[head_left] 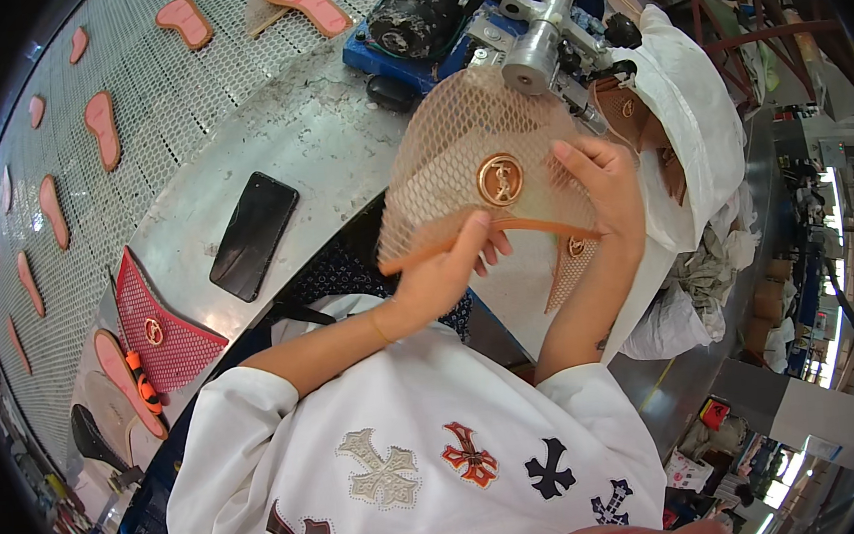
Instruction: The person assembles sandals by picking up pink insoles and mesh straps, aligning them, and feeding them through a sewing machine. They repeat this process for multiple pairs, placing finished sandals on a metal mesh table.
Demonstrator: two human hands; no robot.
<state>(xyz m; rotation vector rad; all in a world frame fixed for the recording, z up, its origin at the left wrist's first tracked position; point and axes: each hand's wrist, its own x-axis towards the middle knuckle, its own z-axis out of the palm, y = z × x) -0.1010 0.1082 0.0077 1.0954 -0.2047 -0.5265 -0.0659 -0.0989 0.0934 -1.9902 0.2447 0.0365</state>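
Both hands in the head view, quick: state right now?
Left hand: closed, pinching the lower edge of the tan mesh piece.
Right hand: apparently pinching the piece's right side.

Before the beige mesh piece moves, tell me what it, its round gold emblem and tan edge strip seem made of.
Beige mesh piece: probably matte textile netting, given its see-through cells. Round gold emblem: metal or plated plastic, judging by polished shine. Tan edge strip: perhaps leather or synthetic, given its smooth, solid surface.

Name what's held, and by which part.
A beige mesh piece: the left hand at its brown lower edge, the right hand at its right side.
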